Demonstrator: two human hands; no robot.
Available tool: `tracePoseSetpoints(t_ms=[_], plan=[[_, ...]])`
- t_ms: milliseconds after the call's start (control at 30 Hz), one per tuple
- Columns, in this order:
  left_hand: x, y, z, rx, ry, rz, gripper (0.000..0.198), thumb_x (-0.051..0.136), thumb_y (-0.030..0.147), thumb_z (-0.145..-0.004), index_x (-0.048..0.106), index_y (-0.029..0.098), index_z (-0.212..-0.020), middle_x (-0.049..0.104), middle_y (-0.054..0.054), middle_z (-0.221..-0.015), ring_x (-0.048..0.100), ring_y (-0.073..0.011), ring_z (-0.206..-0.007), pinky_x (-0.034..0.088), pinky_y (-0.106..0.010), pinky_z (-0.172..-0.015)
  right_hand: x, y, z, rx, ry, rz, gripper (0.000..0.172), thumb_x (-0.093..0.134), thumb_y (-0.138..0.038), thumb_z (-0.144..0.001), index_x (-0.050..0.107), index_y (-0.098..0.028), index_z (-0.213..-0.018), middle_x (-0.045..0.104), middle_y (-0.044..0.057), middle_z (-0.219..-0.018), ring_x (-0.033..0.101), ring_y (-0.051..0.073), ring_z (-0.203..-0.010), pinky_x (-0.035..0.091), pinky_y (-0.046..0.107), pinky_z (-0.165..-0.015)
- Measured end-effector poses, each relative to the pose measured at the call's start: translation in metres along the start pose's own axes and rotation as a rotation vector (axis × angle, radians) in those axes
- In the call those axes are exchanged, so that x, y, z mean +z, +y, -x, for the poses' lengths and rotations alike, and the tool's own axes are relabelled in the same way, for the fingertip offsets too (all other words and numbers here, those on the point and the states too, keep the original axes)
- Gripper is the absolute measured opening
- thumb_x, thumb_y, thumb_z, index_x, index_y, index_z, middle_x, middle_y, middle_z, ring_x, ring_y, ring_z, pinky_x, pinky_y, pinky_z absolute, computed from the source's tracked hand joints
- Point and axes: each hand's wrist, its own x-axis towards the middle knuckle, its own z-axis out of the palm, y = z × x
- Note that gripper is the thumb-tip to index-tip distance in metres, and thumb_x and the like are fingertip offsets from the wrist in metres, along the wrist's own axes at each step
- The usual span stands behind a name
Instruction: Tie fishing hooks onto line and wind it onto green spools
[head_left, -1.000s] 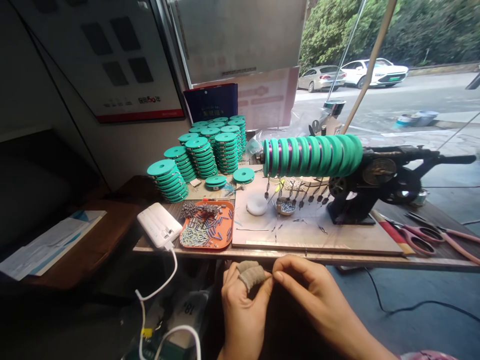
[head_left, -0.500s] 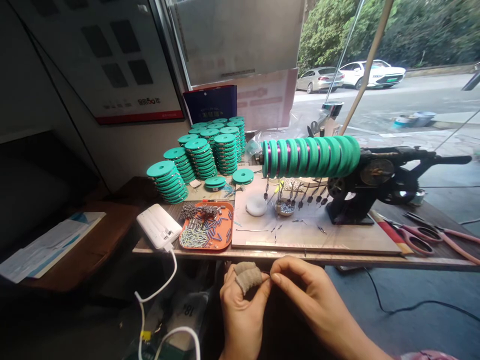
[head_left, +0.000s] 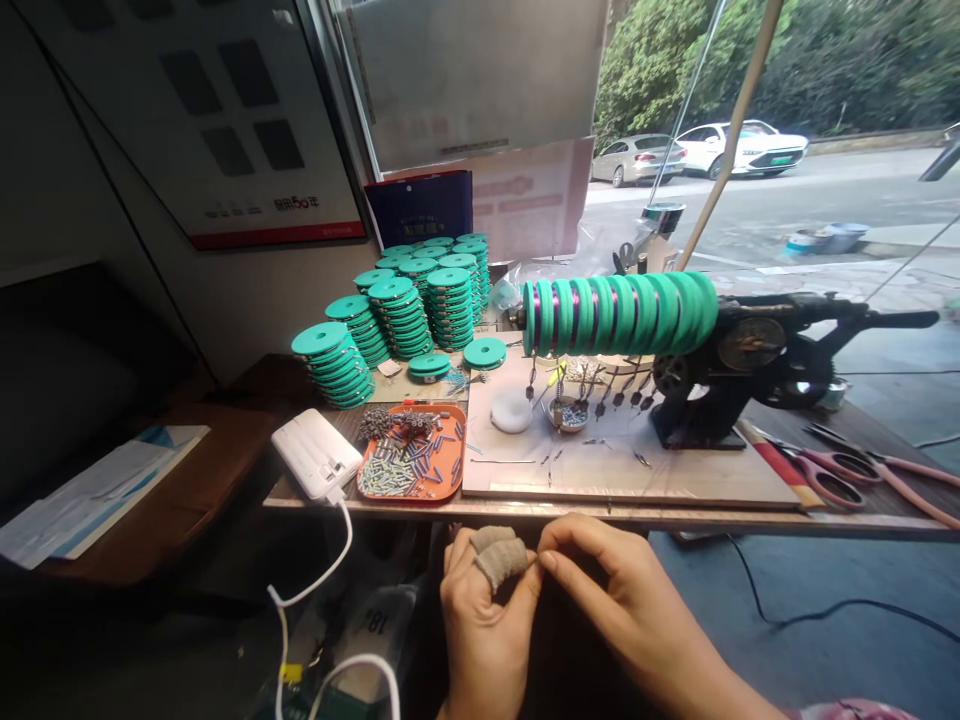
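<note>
Tiny item [head_left: 537, 560], too small to identify, sits pinched between fingertips of left hand [head_left: 484, 620] and right hand [head_left: 622, 600], just below table edge [head_left: 675, 515]. Left fingers wear cloth wraps [head_left: 501, 560]. Likely risk: padded grip dulls feel, item slips, drops into dark gap under table near white cable [head_left: 330, 570], hard to find.

Daylight from the street window lights the bench; the left side stays dim, edges bowed by wide-angle distortion.
</note>
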Motion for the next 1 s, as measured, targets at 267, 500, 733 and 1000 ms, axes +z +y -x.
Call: tracePoseSetpoints(t_ms=[267,500,733,1000], plan=[[-0.0002,0.0031,-0.0016,0.061,-0.018,-0.069,0.010,0.060,0.013,-0.073,0.058,0.018,-0.064,0.059,-0.002,-0.065,0.054,-0.0169,-0.064,0.045,-0.030,-0.058,0.0010,0.0012,0.0014,-0.023,-0.018,0.050,0.016,0.044,-0.020,-0.083,0.052,-0.018,-0.069,0.056,0.000,-0.065,0.051,0.011,-0.058,0.038,0.020,-0.055],[-0.0002,0.0043,-0.0013,0.057,-0.023,-0.060,0.011,0.059,0.011,-0.072,0.059,0.018,-0.063,0.060,-0.002,-0.065,0.054,-0.0167,-0.064,0.045,-0.029,-0.058,0.0006,0.0011,0.0004,-0.011,-0.034,0.028,0.016,0.044,-0.020,-0.083,0.053,-0.018,-0.070,0.057,0.000,-0.066,0.052,0.012,-0.060,0.039,0.021,-0.056],[-0.0008,0.0046,-0.0027,-0.152,-0.116,0.051,0.007,0.061,0.024,-0.075,0.066,0.021,-0.073,0.063,-0.003,-0.073,0.059,-0.0187,-0.073,0.049,-0.032,-0.067,-0.0034,0.0033,-0.0013,0.033,0.008,-0.067,0.018,0.045,-0.027,-0.084,0.053,-0.018,-0.070,0.055,-0.001,-0.066,0.051,0.012,-0.061,0.040,0.021,-0.058],[-0.0036,0.0052,-0.0043,-0.129,-0.093,0.057,0.011,0.060,0.027,-0.076,0.067,0.021,-0.070,0.063,-0.003,-0.070,0.059,-0.0187,-0.069,0.050,-0.032,-0.064,-0.0044,0.0021,0.0000,0.037,-0.002,-0.083,0.018,0.047,-0.026,-0.084,0.053,-0.017,-0.070,0.055,0.000,-0.066,0.051,0.012,-0.062,0.040,0.021,-0.059]])
